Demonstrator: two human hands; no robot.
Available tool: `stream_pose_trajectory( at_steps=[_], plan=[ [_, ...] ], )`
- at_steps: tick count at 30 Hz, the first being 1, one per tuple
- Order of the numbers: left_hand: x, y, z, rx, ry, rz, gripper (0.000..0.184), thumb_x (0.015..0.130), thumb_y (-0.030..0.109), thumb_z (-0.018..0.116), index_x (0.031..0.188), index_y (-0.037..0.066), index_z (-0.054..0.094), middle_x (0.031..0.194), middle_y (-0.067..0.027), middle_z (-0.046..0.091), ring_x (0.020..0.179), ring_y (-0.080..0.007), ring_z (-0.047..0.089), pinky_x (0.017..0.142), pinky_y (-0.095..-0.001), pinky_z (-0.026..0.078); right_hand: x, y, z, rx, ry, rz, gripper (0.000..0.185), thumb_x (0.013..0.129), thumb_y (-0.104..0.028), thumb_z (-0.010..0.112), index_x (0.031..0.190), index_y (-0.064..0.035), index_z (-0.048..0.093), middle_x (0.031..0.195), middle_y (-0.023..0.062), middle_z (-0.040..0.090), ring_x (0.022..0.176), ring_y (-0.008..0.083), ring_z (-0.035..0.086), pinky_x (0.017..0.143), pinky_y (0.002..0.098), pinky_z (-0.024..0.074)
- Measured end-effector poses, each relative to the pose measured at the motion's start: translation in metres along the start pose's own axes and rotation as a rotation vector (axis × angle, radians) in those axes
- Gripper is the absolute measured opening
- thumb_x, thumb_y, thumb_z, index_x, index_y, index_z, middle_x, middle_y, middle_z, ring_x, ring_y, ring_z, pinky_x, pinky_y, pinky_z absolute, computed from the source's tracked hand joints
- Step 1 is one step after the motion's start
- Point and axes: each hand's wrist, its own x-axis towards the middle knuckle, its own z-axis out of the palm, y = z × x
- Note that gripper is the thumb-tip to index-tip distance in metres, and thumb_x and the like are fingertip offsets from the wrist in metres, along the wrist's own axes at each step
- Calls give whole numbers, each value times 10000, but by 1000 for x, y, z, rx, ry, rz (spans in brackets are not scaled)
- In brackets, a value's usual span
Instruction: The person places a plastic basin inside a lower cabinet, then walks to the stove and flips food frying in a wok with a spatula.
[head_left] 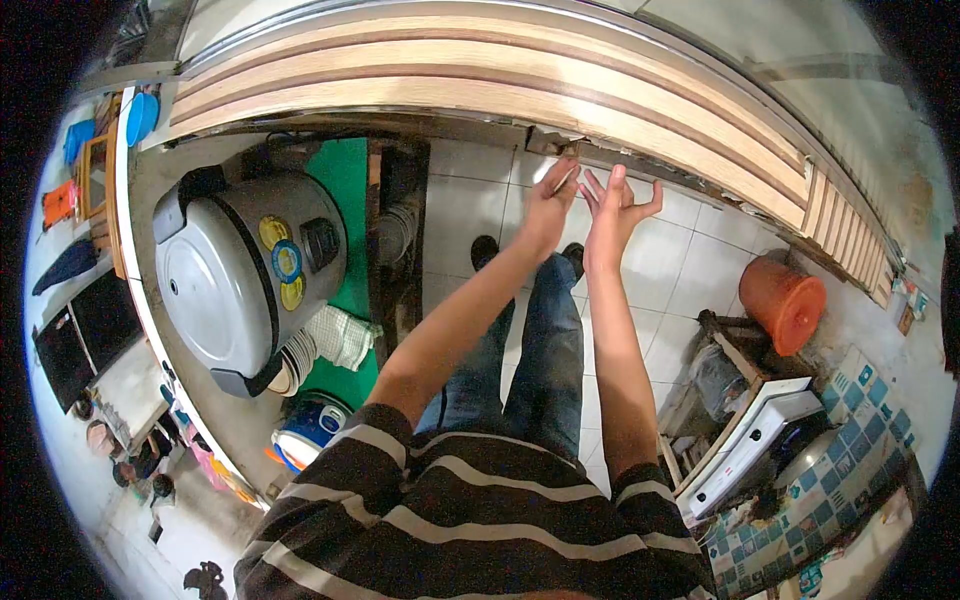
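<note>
Striped shirt [490, 510] fills the bottom of my view, with jeans [545, 340] beyond it. Ahead, my left hand [545, 212] has its fingers drawn together; whether they pinch anything, I cannot tell. My right hand [608, 215] is released, fingers spread and bent. Both are at the lower edge of the slatted wood [480, 70], which runs across in front of me. To my left is a cooker [222, 280]; to my right, an orange bucket [785, 305].
</note>
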Motion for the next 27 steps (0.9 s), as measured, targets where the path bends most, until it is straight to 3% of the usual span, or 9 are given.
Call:
stream_pose_trajectory(
  at_steps=[6,11,14,15,18,19,22,23,27],
  plan=[
    [-4,15,25,157,-58,-14,522,907,89,451,1386,50,248,1415,-89,285,1274,-154,297,1006,-263,292,5,15,-5,29,-13,-59,715,896,-293,533,1355,-165,0,1272,200,367,1089,329,505,920,414,410],
    [0,-12,13,59,-131,-50,654,910,101,416,1428,127,18,1469,-104,148,1330,-238,215,1086,-347,185,0,19,-25,-4,-159,-51,647,930,-285,453,1407,-189,27,1418,136,236,1198,295,407,985,399,334],
    [14,-8,-2,123,-205,-55,639,909,109,411,1431,133,44,1463,-107,166,1332,-253,212,1083,-369,197,10,14,-34,-55,-276,-15,646,942,-251,409,1431,-204,-10,1465,84,157,1249,287,352,992,402,322],
    [11,-2,-2,-11,-165,-92,538,908,142,420,1399,103,203,1424,-126,259,1328,-233,221,1075,-355,224,12,15,-36,-69,-301,-17,645,942,-237,406,1433,-205,-10,1470,83,145,1251,288,349,994,403,321],
    [17,10,-24,-32,28,-436,395,922,205,425,1295,90,367,1326,-132,409,1254,-226,356,1027,-348,312,15,11,-45,-138,-347,-23,641,937,-205,404,1435,-205,1,1477,88,127,1253,290,351,995,403,326],
    [26,-3,-37,-85,115,-398,286,943,260,397,1160,82,455,1204,-112,518,1116,-208,494,949,-342,399,16,10,-47,-164,-363,-26,640,934,-196,405,1436,-205,8,1478,90,124,1252,291,353,994,403,329],
    [53,-22,-60,-406,116,-382,394,935,404,395,1071,51,508,1028,-72,601,947,-173,561,824,-296,437,19,7,-55,-207,-399,-21,623,929,-175,405,1437,-203,45,1473,103,140,1241,293,371,986,400,346],
    [61,-24,-61,-357,32,-277,356,909,401,466,966,60,551,913,-45,613,850,-140,562,744,-264,443,18,6,-57,-225,-402,-19,620,929,-174,404,1437,-203,50,1471,107,145,1237,293,376,982,398,350],
    [72,-34,-60,-300,98,-278,236,867,278,580,919,48,573,856,-35,607,784,-118,549,700,-239,444,20,0,-59,-260,-414,1,611,929,-177,404,1437,-204,67,1466,113,158,1231,292,385,976,390,358]
  ],
)
